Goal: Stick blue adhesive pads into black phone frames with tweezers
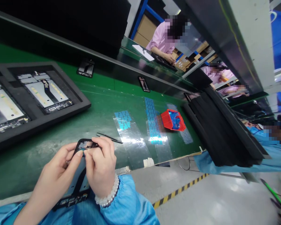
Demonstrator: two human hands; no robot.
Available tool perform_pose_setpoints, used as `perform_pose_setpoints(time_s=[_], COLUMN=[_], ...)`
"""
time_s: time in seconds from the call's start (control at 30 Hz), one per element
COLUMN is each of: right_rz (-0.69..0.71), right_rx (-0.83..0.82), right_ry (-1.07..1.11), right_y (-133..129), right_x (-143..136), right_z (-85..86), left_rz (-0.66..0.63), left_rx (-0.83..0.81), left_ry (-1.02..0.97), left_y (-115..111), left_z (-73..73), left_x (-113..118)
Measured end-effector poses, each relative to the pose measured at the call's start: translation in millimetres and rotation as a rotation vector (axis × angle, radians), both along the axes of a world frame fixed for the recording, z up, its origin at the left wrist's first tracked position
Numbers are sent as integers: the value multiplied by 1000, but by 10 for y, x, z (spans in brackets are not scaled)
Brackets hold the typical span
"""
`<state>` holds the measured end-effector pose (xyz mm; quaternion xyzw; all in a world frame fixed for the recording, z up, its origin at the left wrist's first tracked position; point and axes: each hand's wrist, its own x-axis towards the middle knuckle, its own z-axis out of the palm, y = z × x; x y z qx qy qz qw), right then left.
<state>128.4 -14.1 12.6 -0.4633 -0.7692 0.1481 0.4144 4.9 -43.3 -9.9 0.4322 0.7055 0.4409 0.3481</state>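
An opened phone (78,184), its inner parts showing, is tilted over the front edge of the bench. My left hand (61,168) grips the phone by its upper left side, thumb laid across the top part. My right hand (100,159), with a pearl bracelet at the wrist, bends over the same upper end, thumb and forefinger pinched together beside my left thumb. A speck of blue shows at those fingertips; what they pinch is too small to name. Black tweezers (110,138) lie just beyond my right hand.
A black foam tray (84,104) with opened phones stands at left. Sheets of blue stickers (152,122) and a red bin (165,120) lie right of middle. Black trays (224,128) are stacked at the bench's right end. Co-workers sit across and at right.
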Motion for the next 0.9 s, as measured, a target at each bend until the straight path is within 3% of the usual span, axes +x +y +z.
perform_pose_setpoints(time_s=[0.3,0.5,0.6,0.9], right_rz=[-45,-76,-120,-31], right_rx=[29,-97,-71,0], right_ry=[92,112,121,65], right_y=[-24,-50,-57,-14], right_x=[-43,-55,-73,-40], right_z=[-33,-26,-23,19], left_rz=[48,60,49,44], left_rx=[1,29,55,41], left_ry=[-4,74,82,94], left_y=[-33,-56,-55,-80], left_z=[9,7,11,-27], left_x=[25,24,35,2])
